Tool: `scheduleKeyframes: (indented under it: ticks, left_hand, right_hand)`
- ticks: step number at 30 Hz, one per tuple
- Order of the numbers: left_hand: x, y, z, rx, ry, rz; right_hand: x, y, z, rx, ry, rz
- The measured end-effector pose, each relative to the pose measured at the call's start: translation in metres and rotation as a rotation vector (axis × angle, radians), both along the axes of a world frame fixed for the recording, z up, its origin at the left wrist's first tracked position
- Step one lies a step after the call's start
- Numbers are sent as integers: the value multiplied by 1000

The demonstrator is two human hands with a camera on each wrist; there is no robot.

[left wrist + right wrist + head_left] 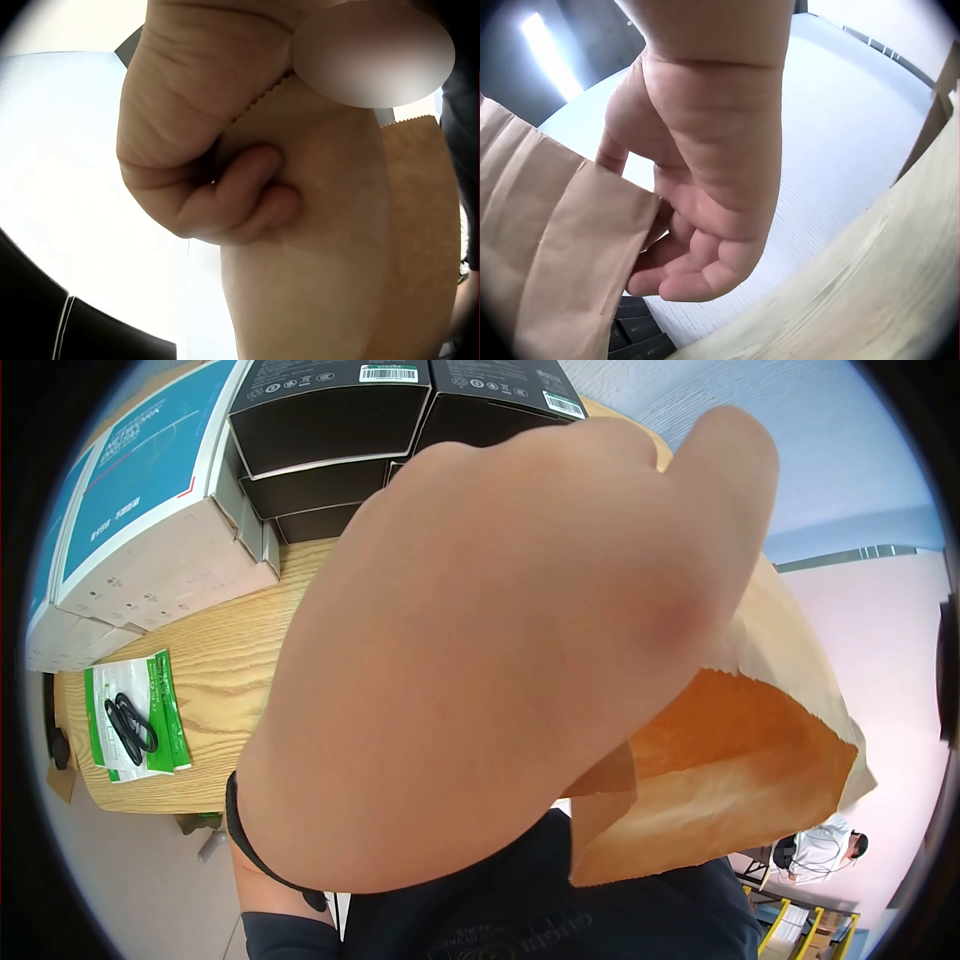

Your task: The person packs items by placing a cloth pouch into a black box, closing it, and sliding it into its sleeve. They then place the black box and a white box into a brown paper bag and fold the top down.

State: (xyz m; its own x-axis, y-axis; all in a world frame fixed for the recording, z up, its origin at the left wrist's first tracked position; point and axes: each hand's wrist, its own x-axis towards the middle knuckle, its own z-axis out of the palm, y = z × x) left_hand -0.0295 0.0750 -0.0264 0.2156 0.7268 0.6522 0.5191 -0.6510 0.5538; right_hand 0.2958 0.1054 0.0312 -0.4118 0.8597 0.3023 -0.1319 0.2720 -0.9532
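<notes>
A brown paper bag (pixel 700 830) fills the right of the head view, its jagged-edged mouth turned toward the wearer's dark shirt. My left hand (pixel 490 630), large and close to the head camera, covers much of the bag. In the left wrist view, that hand's curled fingers (pixel 251 187) grip the bag beside its serrated rim. The right hand (pixel 705 180) shows only in its own wrist view, where thumb and bent fingers pinch an edge of the pleated bag (pixel 570 232). In the head view the right hand is hidden.
Stacked black boxes (pixel 330 435) stand at the back of the wooden table (pixel 225 670), with blue-and-white boxes (pixel 150 490) at left. A black cable (pixel 130 730) lies on a green-and-white packet (pixel 165 710). Another person (pixel 825 850) is in the background at lower right.
</notes>
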Motion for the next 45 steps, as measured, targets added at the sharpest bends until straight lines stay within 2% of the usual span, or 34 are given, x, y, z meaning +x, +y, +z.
scheduleKeyframes:
  ticks: [30, 35, 36, 37, 38, 40, 44, 45]
  left_hand:
    - [-9, -22, -20, 83, 77, -176]
    - [-13, -21, -15, 105, 101, -206]
    - [-9, -21, -1, 112, 106, -210]
    - [-32, -33, 34, 67, 392, -330]
    - [-30, -39, 34, 70, 394, -331]
    - [-24, -47, 28, -105, 463, -328]
    - [-8, -48, 24, -9, 546, -181]
    - [-6, -50, 25, -10, 545, -180]
  right_hand:
    - [14, -36, -16, -259, -17, -177]
    - [21, -42, -21, -293, -7, -205]
    - [22, -42, -21, -298, -6, -210]
    - [24, -41, -21, -303, -4, -214]
    - [25, -41, -22, -309, -3, -220]
    - [28, -42, -23, -323, -4, -233]
    - [31, -41, -22, -355, -12, -251]
    - [51, -22, -19, -403, -652, -598]
